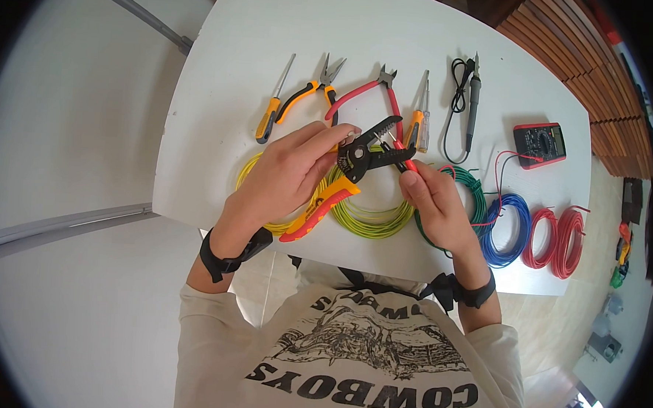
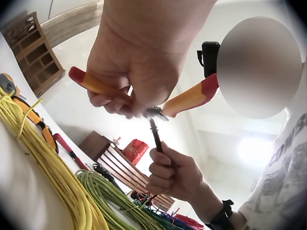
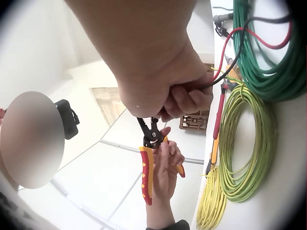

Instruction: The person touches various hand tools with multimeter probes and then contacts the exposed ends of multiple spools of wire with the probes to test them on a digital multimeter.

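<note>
The wire stripper (image 1: 362, 158), black-headed with red-and-yellow handles, is up off the white table (image 1: 277, 24), handles spread. The thin red and black wires (image 1: 401, 155) enter its open head.

head view steep down, wrist views close, upward, sharing wire stripper (image 1: 358, 161)

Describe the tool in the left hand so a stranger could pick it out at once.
On the white table, a row of hand tools lies above coils of wire. Just below it, the left hand holds the wire stripper up. Unlike the others, it has flat black notched jaws and red-and-yellow handles.
</note>
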